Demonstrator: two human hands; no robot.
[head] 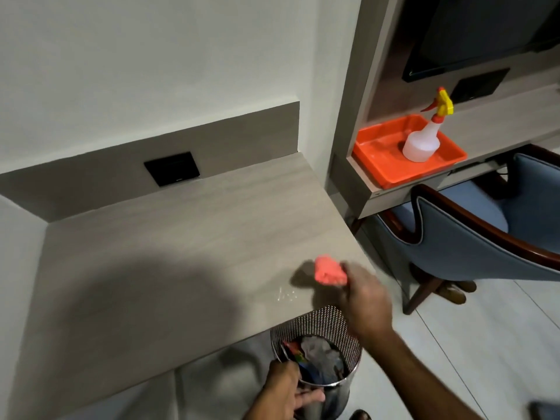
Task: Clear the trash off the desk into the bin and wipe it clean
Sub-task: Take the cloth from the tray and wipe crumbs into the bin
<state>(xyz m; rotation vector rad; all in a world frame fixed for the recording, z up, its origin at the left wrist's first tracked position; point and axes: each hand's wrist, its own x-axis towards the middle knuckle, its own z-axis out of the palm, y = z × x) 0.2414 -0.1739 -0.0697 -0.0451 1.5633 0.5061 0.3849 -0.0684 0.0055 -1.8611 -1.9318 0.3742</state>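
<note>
My right hand [365, 301] grips a pink-red brush or cloth-like wiper [330, 270] over the front right corner of the pale wood desk [169, 247]. A little patch of white crumbs [285, 294] lies on the desk just left of that hand. Below the desk's front edge, my left hand [286, 392] holds the rim of a perforated metal bin [321, 325], tilted up toward the desk edge. Inside the bin lie grey crumpled paper and colourful wrappers [315, 353].
A black wall socket [171, 168] sits in the panel behind the desk. On a shelf at the right stands an orange tray [385, 165] with a white spray bottle [422, 140]. A blue armchair [472, 237] stands right of the desk. A dark screen [485, 31] hangs above.
</note>
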